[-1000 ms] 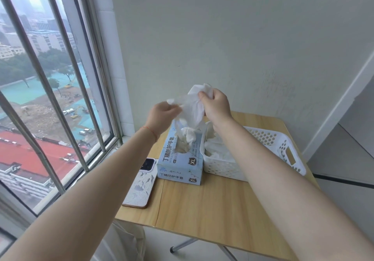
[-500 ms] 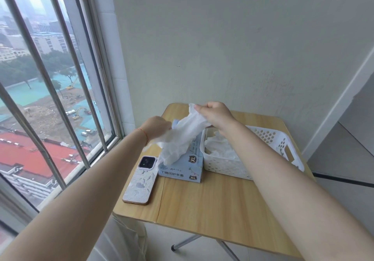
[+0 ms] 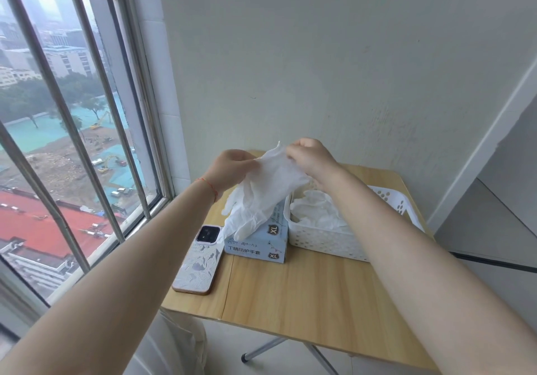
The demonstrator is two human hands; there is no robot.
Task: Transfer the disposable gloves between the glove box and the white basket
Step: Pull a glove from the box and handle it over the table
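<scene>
**White glove held over the box**

White and thin, a glove (image 3: 268, 191) hangs spread between both hands above the box (image 3: 263, 239). The left hand (image 3: 231, 172) pinches the cuff edge at the glove's 10 o'clock side, fingers curled onto it. The right hand (image 3: 309, 159) grips the cuff at the glove's 1 o'clock corner, fingers bent over the material. From the cuff the glove slopes down toward 7 o'clock, and its fingers droop over the box top, hiding the opening; whether they touch the box cannot be told.

The box, pale blue and marked XL, sits on the wooden table (image 3: 305, 293) toward its far edge. Just beside it at 3 o'clock, touching or nearly so, stands the basket (image 3: 328, 244), white with a perforated wall, and a crumpled heap of gloves (image 3: 316, 212) lies inside it. The right forearm crosses over the basket's middle. At the box's 8 o'clock a phone (image 3: 199, 260) lies face down on the table, camera end toward the wall. A red string (image 3: 207, 187) circles the left wrist. A barred window (image 3: 72, 130) fills the 9 o'clock side.
</scene>
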